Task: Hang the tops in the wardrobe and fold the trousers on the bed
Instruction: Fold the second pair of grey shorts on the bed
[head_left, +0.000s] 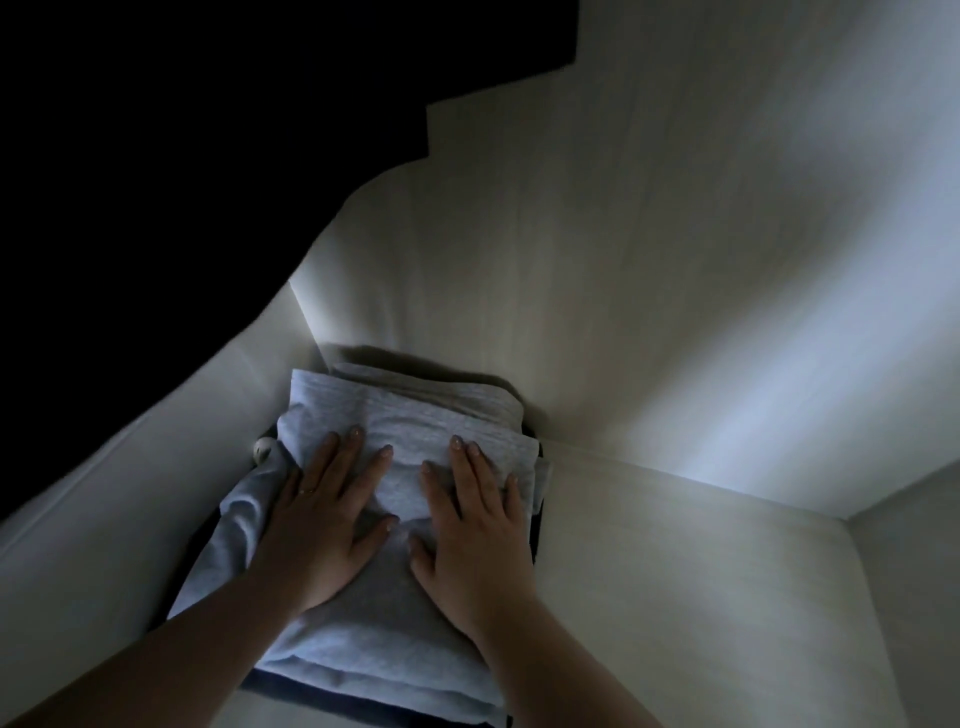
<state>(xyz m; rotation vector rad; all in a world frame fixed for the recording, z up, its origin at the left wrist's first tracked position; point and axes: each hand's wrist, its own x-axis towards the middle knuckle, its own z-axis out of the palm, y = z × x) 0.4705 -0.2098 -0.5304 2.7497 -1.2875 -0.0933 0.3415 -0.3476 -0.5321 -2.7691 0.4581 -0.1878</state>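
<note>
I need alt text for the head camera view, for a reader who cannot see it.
Two hands, the left hand and right hand, press flat with straight fingers on a folded light grey garment. It tops a small stack over a dark garment in the corner of a dim, pale wooden compartment.

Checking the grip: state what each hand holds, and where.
Nothing is gripped. Left hand and right hand lie flat, fingers straight, pressing the top of the folded grey garment.

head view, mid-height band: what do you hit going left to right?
Left wardrobe panel → small white knob → left hand → right hand → bare shelf. Both hands press flat on the folded grey garment.
</note>
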